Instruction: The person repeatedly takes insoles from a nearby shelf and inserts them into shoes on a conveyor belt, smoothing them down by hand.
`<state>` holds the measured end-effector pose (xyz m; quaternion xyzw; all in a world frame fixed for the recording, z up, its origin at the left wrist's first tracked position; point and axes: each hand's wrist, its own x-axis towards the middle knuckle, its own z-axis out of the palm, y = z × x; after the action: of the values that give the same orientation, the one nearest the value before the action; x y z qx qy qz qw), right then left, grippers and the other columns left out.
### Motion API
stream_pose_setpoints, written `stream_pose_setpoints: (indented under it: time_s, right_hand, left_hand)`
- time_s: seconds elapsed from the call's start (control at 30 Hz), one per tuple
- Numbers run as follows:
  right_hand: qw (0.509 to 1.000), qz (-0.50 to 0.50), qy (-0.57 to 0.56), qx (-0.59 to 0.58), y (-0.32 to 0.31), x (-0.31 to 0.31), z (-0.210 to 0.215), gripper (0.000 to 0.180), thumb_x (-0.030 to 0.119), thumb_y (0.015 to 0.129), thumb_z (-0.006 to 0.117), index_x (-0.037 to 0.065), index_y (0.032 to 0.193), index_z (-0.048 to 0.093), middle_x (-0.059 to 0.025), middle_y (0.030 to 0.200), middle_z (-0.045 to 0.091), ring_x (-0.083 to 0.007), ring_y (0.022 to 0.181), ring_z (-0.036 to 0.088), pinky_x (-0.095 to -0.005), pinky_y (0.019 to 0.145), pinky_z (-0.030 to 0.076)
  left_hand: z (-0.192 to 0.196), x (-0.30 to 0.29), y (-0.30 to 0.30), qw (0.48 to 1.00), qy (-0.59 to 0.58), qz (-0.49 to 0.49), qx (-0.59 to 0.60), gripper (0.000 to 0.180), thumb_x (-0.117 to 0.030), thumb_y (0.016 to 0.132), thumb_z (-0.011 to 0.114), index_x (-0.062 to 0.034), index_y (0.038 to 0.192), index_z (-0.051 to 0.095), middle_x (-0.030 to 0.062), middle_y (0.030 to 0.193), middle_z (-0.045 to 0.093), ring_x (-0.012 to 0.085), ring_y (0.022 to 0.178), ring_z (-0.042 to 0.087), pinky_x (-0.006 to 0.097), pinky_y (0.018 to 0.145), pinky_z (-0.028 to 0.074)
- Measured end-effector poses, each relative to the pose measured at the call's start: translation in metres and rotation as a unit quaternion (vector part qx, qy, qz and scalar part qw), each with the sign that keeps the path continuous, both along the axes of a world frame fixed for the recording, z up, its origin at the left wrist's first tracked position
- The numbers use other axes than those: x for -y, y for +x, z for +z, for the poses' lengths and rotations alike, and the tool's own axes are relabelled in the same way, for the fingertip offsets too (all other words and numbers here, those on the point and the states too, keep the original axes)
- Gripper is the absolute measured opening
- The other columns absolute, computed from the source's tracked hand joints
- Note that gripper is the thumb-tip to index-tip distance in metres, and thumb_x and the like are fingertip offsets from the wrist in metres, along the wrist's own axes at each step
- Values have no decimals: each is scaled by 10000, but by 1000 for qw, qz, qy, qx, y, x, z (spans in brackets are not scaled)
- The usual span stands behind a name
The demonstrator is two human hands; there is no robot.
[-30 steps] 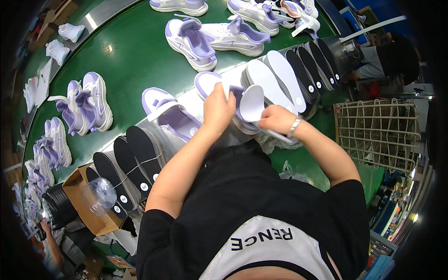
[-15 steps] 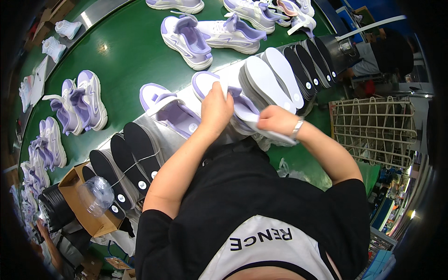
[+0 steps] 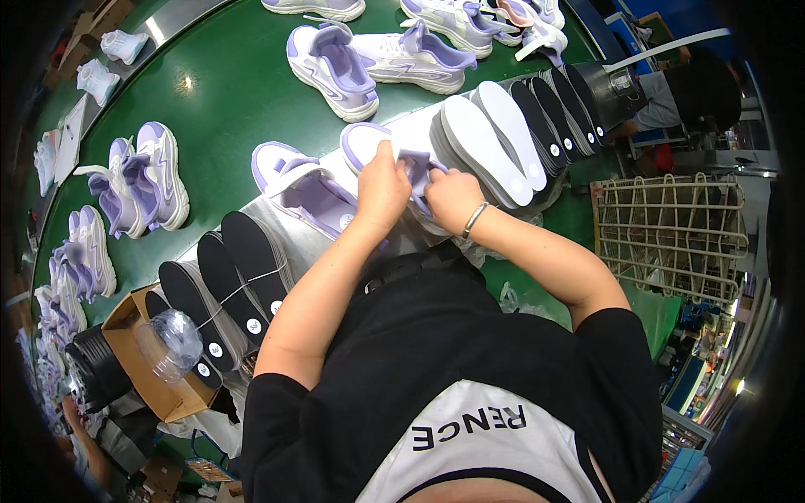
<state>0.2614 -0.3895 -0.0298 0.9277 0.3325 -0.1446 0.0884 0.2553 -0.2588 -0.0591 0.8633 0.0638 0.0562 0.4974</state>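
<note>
A white and lavender sneaker (image 3: pixel 362 144) lies in front of me, toe pointing away. My left hand (image 3: pixel 382 191) pinches its raised tongue. The fingers of my right hand (image 3: pixel 454 201), with a metal bracelet at the wrist, are curled into the shoe's opening. Their tips are hidden, so I cannot see what they hold. Just left of my left hand rests the matching sneaker (image 3: pixel 285 168), with a light insole carrying a round sticker inside. Close beyond my right hand is a stack of white insoles (image 3: pixel 485 151).
Black insoles stand in stacks at right (image 3: pixel 537 126) and at left, tied with string (image 3: pixel 243 272). A cardboard box (image 3: pixel 138 352) holds clear plastic. More sneakers (image 3: pixel 331 71) sit on the green belt (image 3: pixel 226 75). A wire rack (image 3: pixel 671 235) stands at right. Other people work at both edges.
My right hand has moved left and into the shoe's opening. The white insole it held outside the shoe is no longer visible there. My left hand stays at the tongue.
</note>
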Motion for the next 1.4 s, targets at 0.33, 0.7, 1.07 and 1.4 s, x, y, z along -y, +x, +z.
stream_pose_setpoints:
  time_s: [0.33,0.7,1.07,1.4]
  right_hand:
    - [988,-83,-44,-121,-7,20,62,272,237,640,594,27,811,571,-137,815,533,-278,759,554,-378,658,448]
    - [990,-1,-35,-138,27,-3,-13,135,82,663,513,11,733,604,-184,813,577,-295,723,586,-368,618,472]
    - [942,19,-223,-251,40,-23,-8,234,95,694,516,32,896,618,-157,938,591,-260,874,577,-329,751,445]
    - [938,93,-182,-279,37,-1,23,312,162,716,477,27,993,520,-147,846,607,-256,845,583,-373,770,411]
  left_hand:
    - [-11,7,6,997,-5,75,-25,163,-80,764,485,28,840,389,267,681,524,444,664,501,478,582,388]
    - [-12,8,2,997,-57,50,9,194,-85,746,511,17,860,392,256,665,526,437,654,503,478,575,382]
    - [-15,9,7,997,-62,38,18,186,-82,750,513,32,834,394,263,655,518,439,651,500,477,566,375]
    - [-12,12,10,999,-21,33,0,158,-60,753,497,32,834,397,254,675,527,427,653,508,474,570,386]
